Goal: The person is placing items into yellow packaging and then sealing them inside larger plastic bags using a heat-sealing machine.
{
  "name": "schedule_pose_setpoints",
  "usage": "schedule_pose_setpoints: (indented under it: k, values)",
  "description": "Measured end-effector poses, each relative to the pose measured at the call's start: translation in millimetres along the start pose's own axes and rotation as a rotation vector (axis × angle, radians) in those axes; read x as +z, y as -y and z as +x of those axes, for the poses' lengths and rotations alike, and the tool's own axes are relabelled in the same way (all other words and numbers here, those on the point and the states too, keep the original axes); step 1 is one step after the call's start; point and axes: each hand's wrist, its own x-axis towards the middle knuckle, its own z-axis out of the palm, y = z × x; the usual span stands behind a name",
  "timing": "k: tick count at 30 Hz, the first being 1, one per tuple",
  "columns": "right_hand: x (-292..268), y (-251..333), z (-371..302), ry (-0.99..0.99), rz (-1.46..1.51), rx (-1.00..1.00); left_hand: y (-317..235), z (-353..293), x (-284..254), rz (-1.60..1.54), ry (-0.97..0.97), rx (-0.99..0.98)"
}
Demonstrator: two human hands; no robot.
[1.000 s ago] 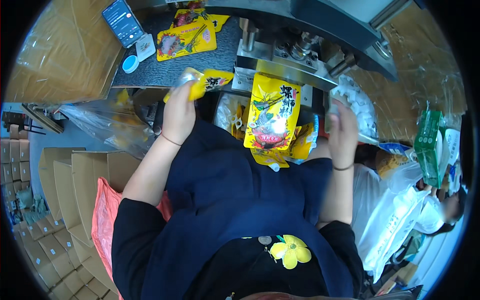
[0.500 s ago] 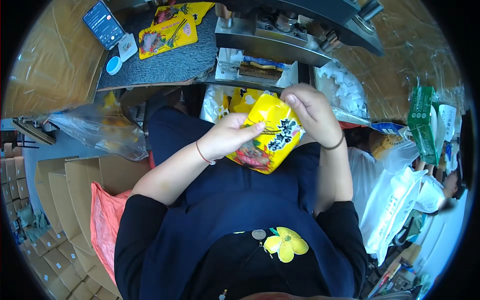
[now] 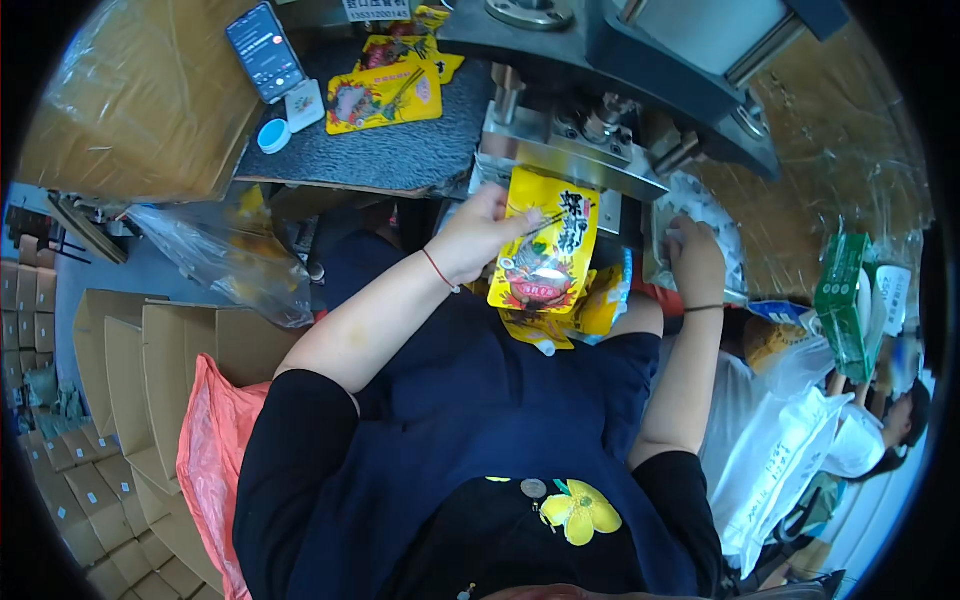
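Observation:
My left hand pinches the left edge of a yellow printed food pouch, held upright in front of the metal press. The thumb lies across its printed front. Over my lap, partly behind that pouch, are more yellow pouches, one showing a white end at its lower edge. My right hand reaches into a clear tray of small white plastic pieces to the right of the press. Its fingers are curled together at the pieces, and what is between them is too small to make out.
On the dark work surface at the left lie several yellow pouches, a phone and a round blue-and-white lid. Cardboard boxes stand at the left, with a red plastic bag. A green box and another person are at the right.
My right hand has let go of the pouch and moved right into the tray of white pieces. My left hand has lifted the pouch forward toward the press. The whole view has shifted slightly.

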Motion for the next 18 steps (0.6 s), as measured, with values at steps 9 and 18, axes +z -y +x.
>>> schedule_pose_setpoints:
  k: [9, 18]
  values:
    - [-7, 13, -12, -0.370, 0.035, -0.096, -63, 39, -156, 1.976, -0.389, 0.425]
    - [-38, 95, -30, -0.033, 0.974, -0.085, -33, -62, -78, 0.722, -0.255, 0.407]
